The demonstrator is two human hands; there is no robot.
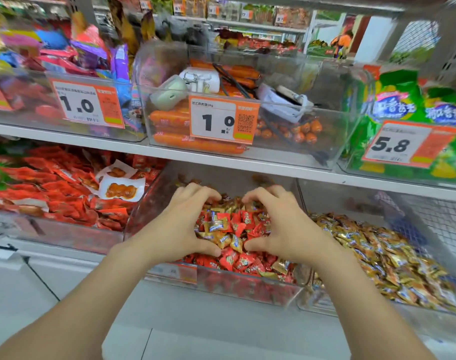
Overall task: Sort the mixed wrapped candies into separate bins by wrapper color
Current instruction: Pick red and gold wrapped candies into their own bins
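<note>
Head view: the left hand [180, 224] and right hand [284, 224] reach into the clear middle bin [247, 276]. Their fingers [206, 192] are half curled, cupping between them a heap of mixed candies [229, 229], red and gold wrappers together. The neighbouring bin [351, 311], just to the right, holds gold-wrapped candies [377, 255].

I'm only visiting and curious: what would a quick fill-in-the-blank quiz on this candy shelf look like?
The left hand and right hand reach into the ____ bin.
Its candies are gold and ____.
The right bin holds only ____ ones.
The green bags' tag reads ____.
Missing: middle; red; gold; 5.8
</note>
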